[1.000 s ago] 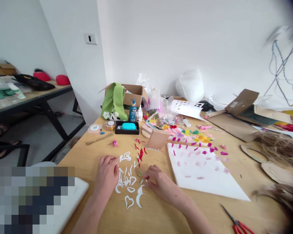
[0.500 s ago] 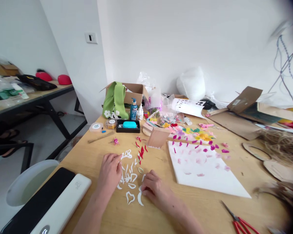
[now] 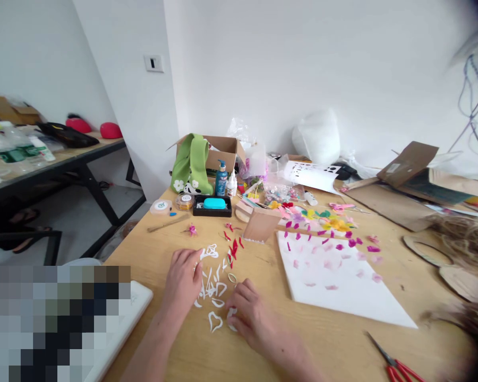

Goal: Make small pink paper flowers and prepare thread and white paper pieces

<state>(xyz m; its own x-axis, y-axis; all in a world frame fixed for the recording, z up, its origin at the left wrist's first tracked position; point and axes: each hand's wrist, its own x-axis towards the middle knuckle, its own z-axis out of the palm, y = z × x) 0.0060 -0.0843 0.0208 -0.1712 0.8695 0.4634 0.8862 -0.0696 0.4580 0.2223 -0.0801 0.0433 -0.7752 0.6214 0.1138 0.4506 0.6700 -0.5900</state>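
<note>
Several thin white cut-out pieces (image 3: 210, 286), some curved and some outlined shapes, lie scattered between my two hands on the wooden table. My left hand (image 3: 184, 276) rests at their left edge, fingers bent and thumb apart, near an outlined piece (image 3: 210, 251). Nothing shows in its grasp. At the right edge, my right hand (image 3: 249, 307) has its fingers closed on a white cut-out (image 3: 231, 320), partly covered by the fingertips. A heart-like outline piece (image 3: 214, 321) lies just left of it. Small red pieces (image 3: 234, 248) and a pale green loop (image 3: 232, 277) lie beyond.
Right of my hands is a white sheet (image 3: 326, 276) with pink and purple petals; red-handled scissors (image 3: 394, 363) lie nearer. Behind stand a small wooden stand (image 3: 261, 225), a black tray (image 3: 201, 211), bottles (image 3: 221, 180) and a green bag (image 3: 191, 164). The lower left is pixelated.
The view has shifted slightly. My right hand has drawn its fingers in over the curved white cut-out, which now shows less and sits differently. My left hand stays nearly in place.
</note>
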